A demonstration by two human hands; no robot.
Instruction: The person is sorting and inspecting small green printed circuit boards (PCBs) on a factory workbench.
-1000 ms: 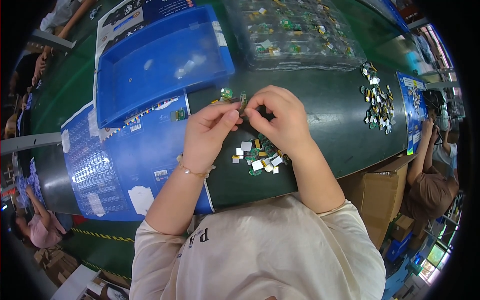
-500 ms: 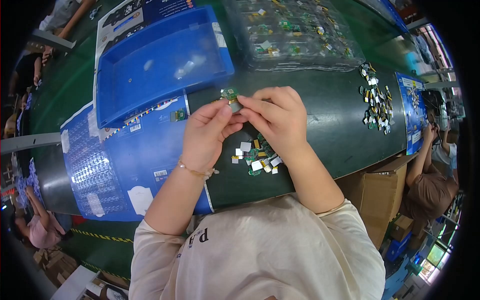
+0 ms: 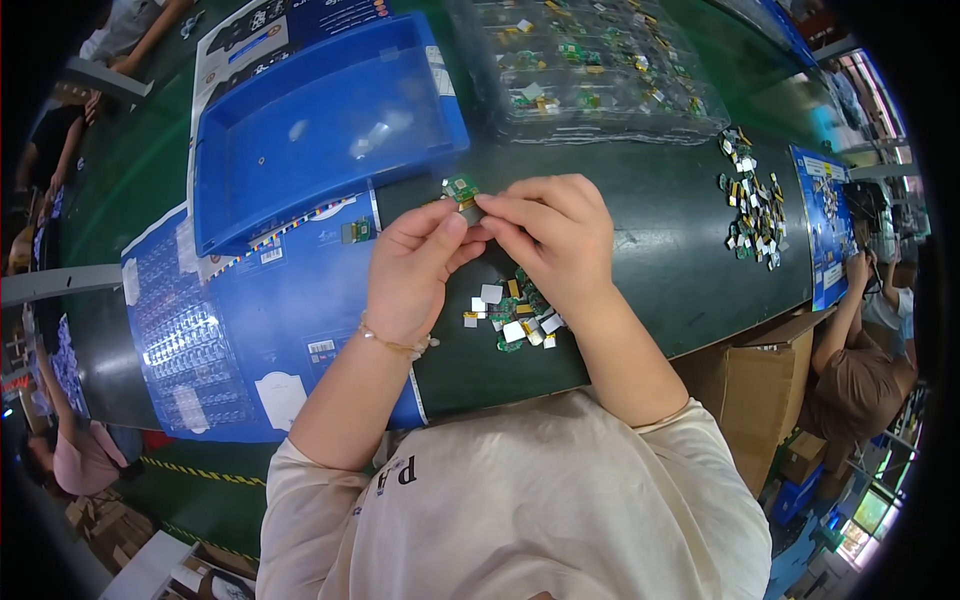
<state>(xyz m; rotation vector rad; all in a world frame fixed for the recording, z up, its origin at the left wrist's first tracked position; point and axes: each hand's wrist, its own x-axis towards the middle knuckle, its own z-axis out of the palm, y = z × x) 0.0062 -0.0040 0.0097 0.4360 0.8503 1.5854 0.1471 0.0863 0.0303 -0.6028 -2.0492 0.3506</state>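
Note:
Between my two hands is a small green circuit board point(image 3: 461, 186) with a silver-grey flat part joined at its near side. My left hand point(image 3: 412, 262) pinches it from the left, thumb on top. The fingers of my right hand point(image 3: 562, 228) close on its right edge. The fingertips partly cover the grey part. Just below my hands lies a loose pile of small boards point(image 3: 515, 312) with silver and yellow pieces. Another single green board point(image 3: 356, 231) rests to the left of my left hand, on a blue printed sheet point(image 3: 300, 300).
An open blue bin point(image 3: 320, 130) stands beyond my left hand. Stacked clear trays point(image 3: 600, 75) hold many boards at the far side. A second heap of boards point(image 3: 757, 205) lies right, near a cardboard box point(image 3: 770, 390). A clear blister tray point(image 3: 195, 335) lies left. Other people sit around.
My hands stay almost in place; the held board has shifted very slightly in my fingers. At the far left, a person in pink has moved an arm.

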